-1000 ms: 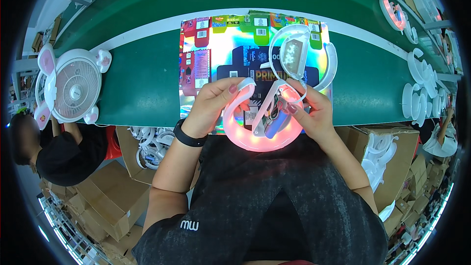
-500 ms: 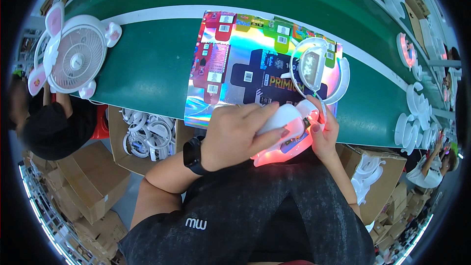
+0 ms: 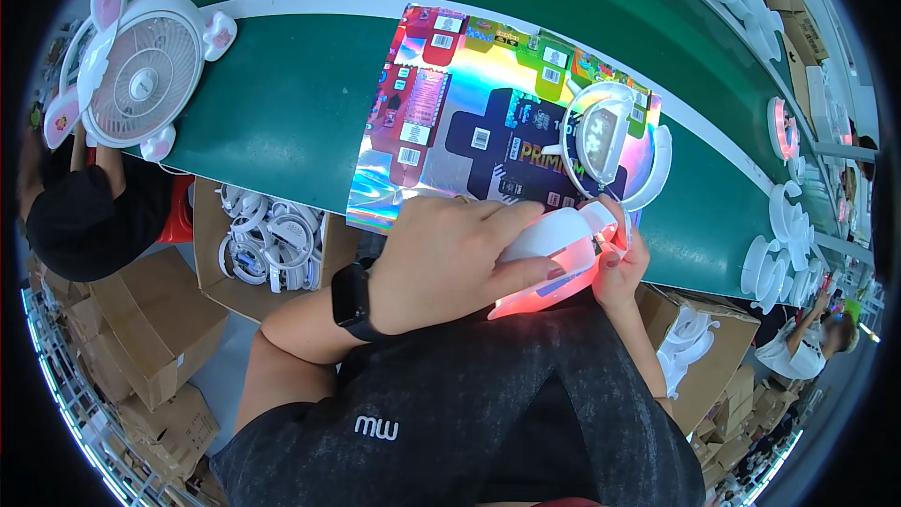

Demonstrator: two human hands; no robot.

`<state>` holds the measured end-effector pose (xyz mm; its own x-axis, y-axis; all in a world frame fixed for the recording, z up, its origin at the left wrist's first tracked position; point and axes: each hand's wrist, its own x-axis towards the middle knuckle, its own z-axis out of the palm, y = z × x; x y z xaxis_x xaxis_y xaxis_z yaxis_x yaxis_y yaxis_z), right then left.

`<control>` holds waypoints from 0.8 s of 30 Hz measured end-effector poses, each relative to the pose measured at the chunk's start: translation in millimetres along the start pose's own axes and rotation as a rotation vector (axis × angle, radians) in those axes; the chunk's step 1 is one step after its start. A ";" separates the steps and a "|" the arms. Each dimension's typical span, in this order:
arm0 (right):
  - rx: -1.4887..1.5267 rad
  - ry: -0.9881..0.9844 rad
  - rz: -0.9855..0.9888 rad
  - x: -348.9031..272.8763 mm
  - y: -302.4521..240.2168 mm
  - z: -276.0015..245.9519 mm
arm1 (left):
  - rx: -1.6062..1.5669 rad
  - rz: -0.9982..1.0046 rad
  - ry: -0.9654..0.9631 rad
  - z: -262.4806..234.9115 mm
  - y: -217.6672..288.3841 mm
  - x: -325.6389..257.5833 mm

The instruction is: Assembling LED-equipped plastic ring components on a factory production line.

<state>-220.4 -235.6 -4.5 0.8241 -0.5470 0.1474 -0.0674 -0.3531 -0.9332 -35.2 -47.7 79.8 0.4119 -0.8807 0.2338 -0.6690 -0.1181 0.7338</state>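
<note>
Close to my body, my left hand (image 3: 450, 249) grips a white plastic housing (image 3: 554, 235) with its thumb along the near side. The housing glows red from within, and its inside is mostly hidden. My right hand (image 3: 619, 272) pinches the housing's right end, where the red light falls on my fingers. Just beyond, a white ring-shaped part (image 3: 601, 141) with a panel of small lights lies on a shiny printed cardboard sheet (image 3: 441, 169). A second curved white piece (image 3: 657, 174) rests beside the ring.
A white fan (image 3: 141, 70) with rabbit ears stands at the table's left. Boxes of white parts flank me, one at left (image 3: 267, 235) and one at right (image 3: 690, 343). More white parts (image 3: 774, 268) line the green table's (image 3: 272, 103) right side. Other people sit at both sides.
My view has shifted slightly. Both hands stay on the housing, which has tipped a little so its opening shows less. The right fingers are closer in at its end.
</note>
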 end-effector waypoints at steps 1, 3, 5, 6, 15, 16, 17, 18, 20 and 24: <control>-0.013 -0.013 -0.017 0.6 -1.2 0.3 | 0.000 -0.002 0.000 -3.4 -0.6 0.2; -0.036 -0.024 -0.017 4.1 -9.1 1.1 | 0.107 0.033 -0.081 -7.3 -1.7 0.4; -0.063 -0.033 -0.018 6.7 -13.5 1.5 | 0.160 0.051 -0.069 -2.7 -2.3 -0.6; -0.079 -0.032 -0.011 7.3 -14.3 1.7 | 0.213 0.068 -0.057 -0.2 -3.3 -1.3; -0.066 -0.076 -0.032 17.6 -20.0 5.3 | 0.229 0.156 0.005 11.1 -30.6 -12.2; -0.042 -0.082 -0.030 18.9 -20.2 6.2 | 0.229 0.156 0.004 15.0 -35.3 -11.8; -0.040 -0.081 -0.029 19.6 -20.8 6.5 | 0.190 0.167 0.069 19.3 -40.4 -10.9; -0.032 -0.094 -0.016 20.1 -21.5 6.9 | 0.151 0.177 0.134 21.0 -43.0 -10.4; -0.025 -0.102 0.000 21.3 -20.2 6.3 | 0.095 0.128 0.113 21.2 -43.9 -8.7; 0.002 -0.063 0.046 20.6 -20.2 8.5 | -0.316 -0.182 -0.059 19.0 -44.6 0.0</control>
<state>-197.3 -233.2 14.6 0.8541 -0.5134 0.0833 -0.1049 -0.3269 -0.9392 -17.2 -51.1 35.0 0.4642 -0.8843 0.0510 -0.3598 -0.1357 0.9231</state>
